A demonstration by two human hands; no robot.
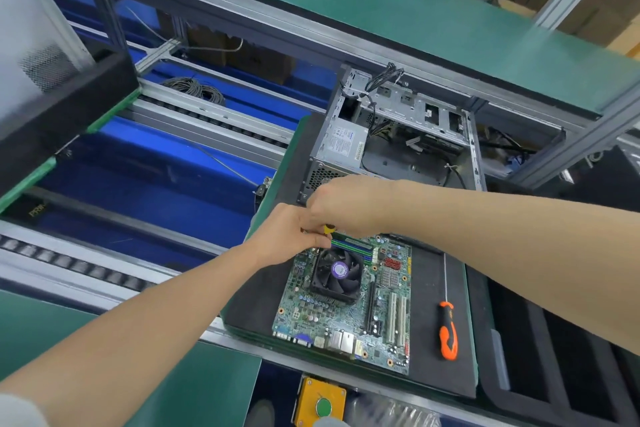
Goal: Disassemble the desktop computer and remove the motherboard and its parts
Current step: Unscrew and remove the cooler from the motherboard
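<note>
Motherboard (349, 315) on the mat (433, 378) before the case (398, 135), hands at its far edge.
Right hand (346, 204) grips a yellow tool (329, 228) over the RAM (353, 246); left hand (287, 236) curls beside it, hold unclear. A slip there could gouge the board or chip the RAM.

The green motherboard (346, 315) lies flat on the black mat (256, 305), just in front of the grey computer case (398, 135) (side open, loose cables inside), its black cooler fan (337, 272) and green memory sticks (353, 246) seated on it.
</note>
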